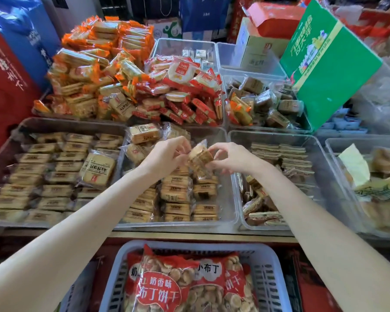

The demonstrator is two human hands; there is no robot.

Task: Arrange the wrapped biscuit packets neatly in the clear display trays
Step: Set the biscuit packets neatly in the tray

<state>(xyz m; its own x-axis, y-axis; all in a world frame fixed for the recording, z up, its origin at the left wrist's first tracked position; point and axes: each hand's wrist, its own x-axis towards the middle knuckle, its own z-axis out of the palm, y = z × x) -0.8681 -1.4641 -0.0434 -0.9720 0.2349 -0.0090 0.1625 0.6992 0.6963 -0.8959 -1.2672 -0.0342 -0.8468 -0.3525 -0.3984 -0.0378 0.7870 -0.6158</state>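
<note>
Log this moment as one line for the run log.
left hand: pinching biscuit packet | right hand: pinching same packet | location: above middle clear tray | placement: not yet done

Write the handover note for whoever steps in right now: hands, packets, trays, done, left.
Left hand and right hand: both pinch one wrapped biscuit packet, held above the middle clear tray.
Done: the near part of that tray holds tidy rows of packets.
Left: place the held packet; loose packets lie jumbled at the tray's far end. The right-hand tray is partly filled, with bare floor showing.
</note>
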